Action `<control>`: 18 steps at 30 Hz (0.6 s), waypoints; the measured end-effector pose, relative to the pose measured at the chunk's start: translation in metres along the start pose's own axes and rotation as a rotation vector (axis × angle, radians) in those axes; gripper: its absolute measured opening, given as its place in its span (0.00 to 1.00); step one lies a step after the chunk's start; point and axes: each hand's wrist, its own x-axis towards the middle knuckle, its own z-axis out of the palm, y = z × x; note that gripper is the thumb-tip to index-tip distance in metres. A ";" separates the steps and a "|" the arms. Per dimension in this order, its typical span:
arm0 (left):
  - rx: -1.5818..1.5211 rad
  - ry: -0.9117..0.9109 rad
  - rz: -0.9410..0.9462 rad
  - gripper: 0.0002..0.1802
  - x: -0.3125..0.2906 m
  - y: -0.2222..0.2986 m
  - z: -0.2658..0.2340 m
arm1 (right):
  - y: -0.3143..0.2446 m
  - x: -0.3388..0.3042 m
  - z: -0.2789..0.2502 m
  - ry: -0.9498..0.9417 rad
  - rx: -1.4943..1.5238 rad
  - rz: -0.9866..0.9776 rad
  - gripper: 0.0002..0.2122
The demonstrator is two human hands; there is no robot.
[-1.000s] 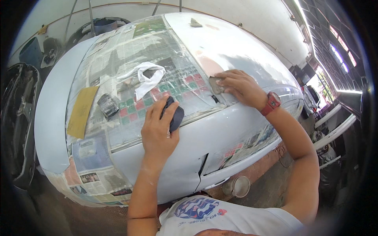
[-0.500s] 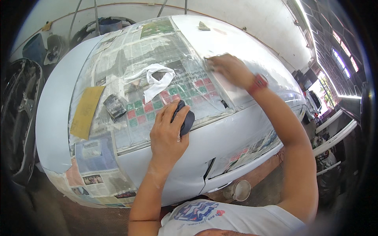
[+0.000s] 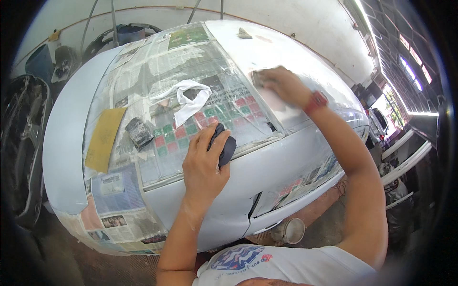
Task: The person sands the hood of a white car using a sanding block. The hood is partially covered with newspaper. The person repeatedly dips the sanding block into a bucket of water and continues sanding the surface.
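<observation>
My left hand (image 3: 206, 159) is closed round a dark grey, rounded pad (image 3: 228, 151), at the lower edge of a newspaper-covered car window (image 3: 143, 90). Its exact kind is hard to tell. My right hand (image 3: 281, 86), blurred by motion and with a red watch on its wrist, presses on the white car roof (image 3: 281, 52) beside the covered window. A thin greyish edge shows under its fingers, too smeared to name. On the newspaper lie a white cloth ring (image 3: 193, 102), a yellow sheet of sandpaper (image 3: 105, 138) and a worn dark block (image 3: 139, 132).
A small grey wedge-shaped piece (image 3: 244, 33) rests farther up the roof. Below the car side a round can (image 3: 291, 231) stands on the floor. Dark car parts (image 3: 28, 143) lean at the far left, near a blue bin (image 3: 40, 62). White curved strips (image 3: 408, 164) are at the right.
My right hand has shifted slightly to the right on the roof. The left hand keeps its place with the dark pad.
</observation>
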 end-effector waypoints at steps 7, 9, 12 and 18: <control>-0.052 -0.006 0.007 0.32 -0.003 0.006 0.007 | 0.049 0.086 0.029 0.097 -0.240 0.266 0.19; -0.022 0.007 0.000 0.32 -0.002 0.001 0.003 | 0.027 0.051 0.033 0.039 -0.124 0.088 0.16; -0.008 0.000 0.001 0.32 -0.003 0.000 0.001 | -0.001 -0.034 0.013 0.101 -0.085 -0.150 0.15; -0.026 -0.031 0.027 0.31 -0.005 0.009 0.005 | 0.090 0.044 0.003 0.097 -0.182 0.269 0.17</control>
